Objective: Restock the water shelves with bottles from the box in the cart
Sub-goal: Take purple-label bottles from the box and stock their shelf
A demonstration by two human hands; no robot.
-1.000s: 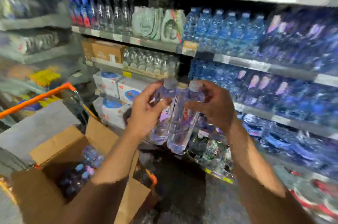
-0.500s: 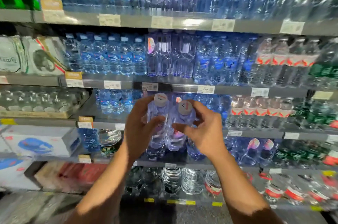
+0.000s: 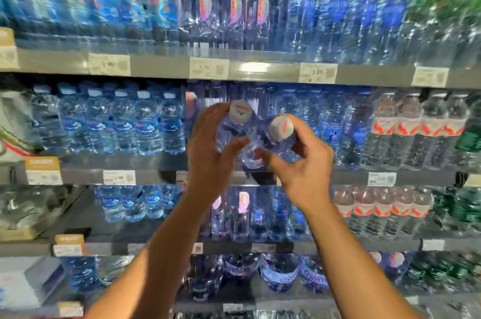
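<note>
Two clear water bottles with white caps are held side by side in front of the middle shelf. My left hand grips the left bottle round its shoulder. My right hand grips the right bottle, whose cap tilts toward me. Both bottles hang just in front of a row of matching tall bottles with pink-orange labels on that shelf. The box and the cart are out of view.
Shelves packed with water bottles fill the view: blue-labelled ones at left, red-labelled ones at right, green bottles at far right. The upper shelf carries price tags; large bottles stand below.
The view has swung from the cart and box up to the shelves. Both hands have raised the two bottles from the lower shelf level to the middle shelf.
</note>
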